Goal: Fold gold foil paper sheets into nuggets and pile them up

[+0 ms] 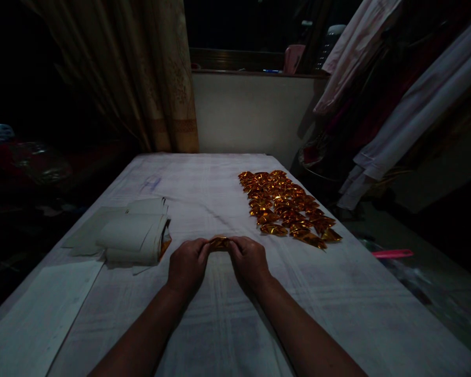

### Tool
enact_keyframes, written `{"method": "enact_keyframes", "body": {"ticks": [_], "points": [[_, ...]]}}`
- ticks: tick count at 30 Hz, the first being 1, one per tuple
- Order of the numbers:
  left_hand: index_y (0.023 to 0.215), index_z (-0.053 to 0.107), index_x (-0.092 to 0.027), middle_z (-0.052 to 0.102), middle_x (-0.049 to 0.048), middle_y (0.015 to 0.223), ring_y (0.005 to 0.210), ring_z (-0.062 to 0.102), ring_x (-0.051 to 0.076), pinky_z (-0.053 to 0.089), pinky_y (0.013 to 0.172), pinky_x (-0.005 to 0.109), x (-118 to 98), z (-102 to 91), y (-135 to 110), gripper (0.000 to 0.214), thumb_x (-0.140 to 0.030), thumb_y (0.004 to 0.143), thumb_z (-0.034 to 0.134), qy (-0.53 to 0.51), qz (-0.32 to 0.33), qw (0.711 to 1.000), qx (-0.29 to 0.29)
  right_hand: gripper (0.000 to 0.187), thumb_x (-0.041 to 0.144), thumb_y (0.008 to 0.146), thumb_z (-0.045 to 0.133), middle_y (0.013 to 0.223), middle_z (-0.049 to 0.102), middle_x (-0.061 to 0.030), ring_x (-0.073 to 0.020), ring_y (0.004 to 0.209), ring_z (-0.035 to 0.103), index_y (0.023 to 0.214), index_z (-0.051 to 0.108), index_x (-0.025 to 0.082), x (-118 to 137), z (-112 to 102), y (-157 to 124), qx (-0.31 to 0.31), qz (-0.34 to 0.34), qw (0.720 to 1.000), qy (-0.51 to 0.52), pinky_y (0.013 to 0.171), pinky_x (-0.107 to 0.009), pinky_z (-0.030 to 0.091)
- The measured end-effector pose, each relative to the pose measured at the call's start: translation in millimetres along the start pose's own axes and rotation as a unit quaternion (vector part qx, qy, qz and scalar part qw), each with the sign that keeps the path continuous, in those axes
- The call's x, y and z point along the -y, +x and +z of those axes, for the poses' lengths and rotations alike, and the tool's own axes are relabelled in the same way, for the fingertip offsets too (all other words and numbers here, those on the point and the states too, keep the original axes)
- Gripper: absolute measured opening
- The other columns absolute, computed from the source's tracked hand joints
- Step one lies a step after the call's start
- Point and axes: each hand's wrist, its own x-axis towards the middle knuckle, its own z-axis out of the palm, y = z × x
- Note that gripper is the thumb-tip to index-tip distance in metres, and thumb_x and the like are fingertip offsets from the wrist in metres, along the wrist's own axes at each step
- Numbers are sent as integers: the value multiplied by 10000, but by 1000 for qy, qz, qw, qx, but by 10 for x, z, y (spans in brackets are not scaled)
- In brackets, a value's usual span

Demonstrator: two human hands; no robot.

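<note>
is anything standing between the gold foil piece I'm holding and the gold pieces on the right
Only your right hand, gripping the right end of the foil piece. Past it, nothing visible but cloth lies before the gold pieces.

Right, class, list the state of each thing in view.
Gold foil piece: held at both ends
Left hand: closed on its left end
Right hand: closed on its right end
Other gold pieces: folded, laid close together
Paper stack: partly curled over
White sheet: flat
Curtain: hanging in folds
Clothes: hanging
</note>
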Motion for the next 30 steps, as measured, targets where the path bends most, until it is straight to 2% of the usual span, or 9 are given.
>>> {"method": "enact_keyframes", "body": {"ticks": [5, 11, 19, 27, 30], "points": [[959, 746, -233, 756, 43, 897, 881, 688, 217, 477, 792, 311, 16, 29, -7, 219, -291, 967, 535, -15, 31, 999, -12, 222, 177, 924, 579, 938, 790, -40, -184, 859, 723, 982, 785, 238, -20, 19, -1, 2, -4, 1000, -6, 809, -266, 514], [955, 730, -233, 760, 45, 948, 901, 675, 210, 478, 815, 315, 35, 55, -22, 221, -295, 972, 518, -38, 58, 997, -19, 224, 184, 918, 575, 948, 789, -46, -183, 864, 720, 983, 784, 229, -39, 19, 5, -1, -3, 1000, 0, 814, -268, 515], [932, 704, -228, 744, 50, 923, 899, 660, 215, 474, 818, 320, -7, 14, -11, 232, -264, 972, 478, -30, 55, 998, -8, 241, 183, 922, 559, 953, 789, -42, -185, 870, 722, 991, 782, 241, 3, -29, 2, 32, -9, 999, -6, 829, -275, 520], [967, 713, -219, 751, 55, 957, 914, 665, 220, 473, 819, 326, -19, 15, -19, 254, -307, 990, 475, -26, 74, 997, 0, 227, 215, 916, 557, 978, 780, -38, -183, 894, 712, 1007, 764, 237, -34, -80, 12, 13, 10, 1000, -1, 813, -261, 500], [979, 717, -219, 754, 52, 961, 917, 670, 221, 478, 824, 330, -20, 10, -16, 271, -340, 992, 475, -29, 82, 996, 0, 186, 217, 883, 570, 920, 772, -23, -175, 834, 698, 948, 743, 237, -52, -114, 24, 3, 37, 999, -20, 767, -252, 482]]}}
